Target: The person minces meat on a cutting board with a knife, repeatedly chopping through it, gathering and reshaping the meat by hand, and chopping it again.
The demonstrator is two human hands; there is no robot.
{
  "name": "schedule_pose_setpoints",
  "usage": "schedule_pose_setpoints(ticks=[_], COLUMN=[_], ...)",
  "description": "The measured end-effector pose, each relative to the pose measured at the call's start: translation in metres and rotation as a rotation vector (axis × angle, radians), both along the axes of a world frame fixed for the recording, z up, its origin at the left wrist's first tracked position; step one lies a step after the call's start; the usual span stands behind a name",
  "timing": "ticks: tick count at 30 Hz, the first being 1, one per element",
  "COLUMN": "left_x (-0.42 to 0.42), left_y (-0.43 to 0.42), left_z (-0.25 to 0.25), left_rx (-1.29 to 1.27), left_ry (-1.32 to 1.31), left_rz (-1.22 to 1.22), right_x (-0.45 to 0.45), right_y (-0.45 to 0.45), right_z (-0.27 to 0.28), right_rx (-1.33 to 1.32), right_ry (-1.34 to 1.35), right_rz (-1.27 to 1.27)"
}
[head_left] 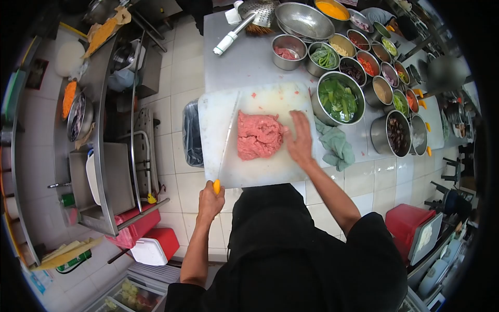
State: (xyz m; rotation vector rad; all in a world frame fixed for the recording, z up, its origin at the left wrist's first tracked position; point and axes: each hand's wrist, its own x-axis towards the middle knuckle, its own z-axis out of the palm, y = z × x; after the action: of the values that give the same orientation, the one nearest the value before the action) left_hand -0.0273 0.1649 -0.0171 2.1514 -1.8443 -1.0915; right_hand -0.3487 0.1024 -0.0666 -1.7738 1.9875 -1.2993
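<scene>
A block of pink ground meat (259, 136) lies in the middle of a white cutting board (218, 112). My left hand (210, 202) is closed around the yellow handle of a knife (229, 132) at the board's near left edge. The long blade points away from me over the board, just left of the meat. My right hand (300, 140) is open, fingers stretched out, at the right side of the meat. Its fingertips are next to the meat's edge; whether they press on it I cannot tell. Small meat scraps dot the far part of the board.
A green cloth (335, 144) lies right of the board. Beyond it stand a pot of leafy greens (340, 99), a pot of dark pieces (396, 134) and several metal bowls of ingredients. A steel bowl (304, 21) sits at the back. A bin (193, 132) stands left of the table.
</scene>
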Motion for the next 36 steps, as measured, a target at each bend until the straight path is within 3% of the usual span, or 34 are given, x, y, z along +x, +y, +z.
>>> schedule_pose_setpoints(ticks=[5, 10, 13, 17, 19, 23, 24, 27, 28, 32, 35, 36], left_x=[0.002, -0.027, -0.027, -0.013, -0.011, -0.014, -0.016, -0.021, -0.022, -0.029, -0.038, -0.039], left_y=[0.001, 0.019, 0.017, 0.009, 0.011, 0.019, 0.021, 0.034, 0.038, 0.044, 0.044, 0.044], left_z=[-0.006, -0.012, -0.006, -0.007, -0.007, -0.006, -0.007, -0.014, -0.016, -0.011, -0.004, -0.006], left_rx=[-0.022, 0.023, 0.056, 0.018, 0.011, 0.004, 0.007, -0.031, -0.029, -0.02, 0.024, 0.034], left_ry=[0.026, 0.086, 0.059, 0.013, 0.022, 0.045, 0.045, 0.066, 0.085, 0.091, 0.092, 0.095], left_rz=[0.012, -0.051, -0.048, -0.037, 0.026, 0.102, 0.115, 0.161, 0.181, 0.229, 0.248, 0.256], right_x=[-0.03, 0.04, 0.05, 0.003, -0.029, -0.038, -0.029, -0.012, -0.015, -0.026, -0.009, -0.006], right_y=[-0.021, -0.029, -0.026, -0.037, -0.06, -0.092, -0.087, -0.067, -0.073, -0.128, -0.157, -0.155], right_z=[-0.032, -0.03, -0.027, -0.011, -0.02, -0.044, -0.053, -0.015, -0.016, -0.002, -0.041, -0.04], right_rx=[0.151, 0.113, 0.089, 0.332, 0.062, 0.176, 0.118, 0.379, 0.398, 0.139, 0.013, 0.074], right_ry=[0.111, -0.369, -0.408, -0.419, -0.024, 0.266, 0.174, -0.298, -0.427, -0.192, 0.1, 0.082], right_rz=[0.006, 0.146, 0.097, 0.329, 0.207, 0.08, 0.242, 0.588, 0.52, 0.536, 0.576, 0.662])
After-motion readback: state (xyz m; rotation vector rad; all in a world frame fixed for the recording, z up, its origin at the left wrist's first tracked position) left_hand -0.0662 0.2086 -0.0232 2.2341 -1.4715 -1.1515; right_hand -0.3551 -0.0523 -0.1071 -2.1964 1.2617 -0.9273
